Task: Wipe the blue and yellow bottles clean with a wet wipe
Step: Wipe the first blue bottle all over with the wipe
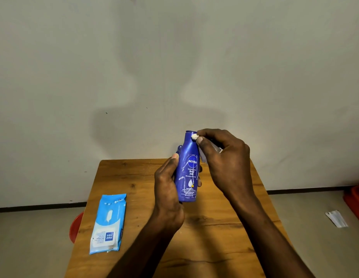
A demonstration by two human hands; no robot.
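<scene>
A blue lotion bottle (189,169) stands upright in the air above the wooden table (134,177), its white label facing me. My left hand (166,189) grips its body from the left side. My right hand (224,157) pinches a bunched white wet wipe (194,136) between thumb and fingertips and holds it against the bottle's neck, just under the open top. More of the wipe trails behind my right fingers. No yellow bottle is in view.
A light blue pack of wet wipes (108,223) lies flat on the table's left part. A red stool (75,227) shows below the table's left edge. A white scrap (336,218) lies on the floor at right, near a red object (357,199).
</scene>
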